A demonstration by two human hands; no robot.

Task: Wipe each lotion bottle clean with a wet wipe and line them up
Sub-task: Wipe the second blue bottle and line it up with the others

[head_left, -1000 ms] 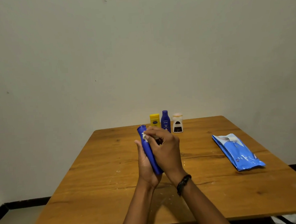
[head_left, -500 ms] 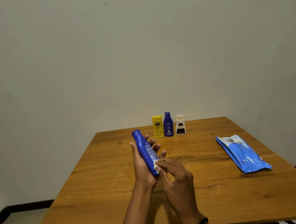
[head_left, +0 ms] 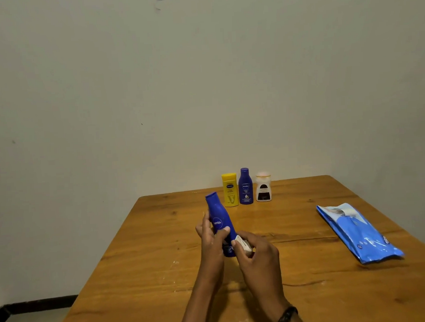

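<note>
My left hand (head_left: 211, 243) grips a tall blue lotion bottle (head_left: 218, 217) above the middle of the wooden table (head_left: 144, 277), cap end tilted up and to the left, logo facing me. My right hand (head_left: 258, 255) pinches a folded white wet wipe (head_left: 242, 244) against the bottle's lower right side. At the table's far edge three bottles stand upright in a row: a yellow bottle (head_left: 230, 189), a small dark blue bottle (head_left: 245, 186) and a white bottle with a dark label (head_left: 263, 187).
A blue pack of wet wipes (head_left: 357, 231) lies flat on the right side of the table. A pale wall rises just behind the table's far edge. A black band sits on my right wrist (head_left: 287, 316).
My right hand slid the wipe from the bottle's cap end down to its lower part. The bottle has turned in my left hand, so its logo now faces me.
</note>
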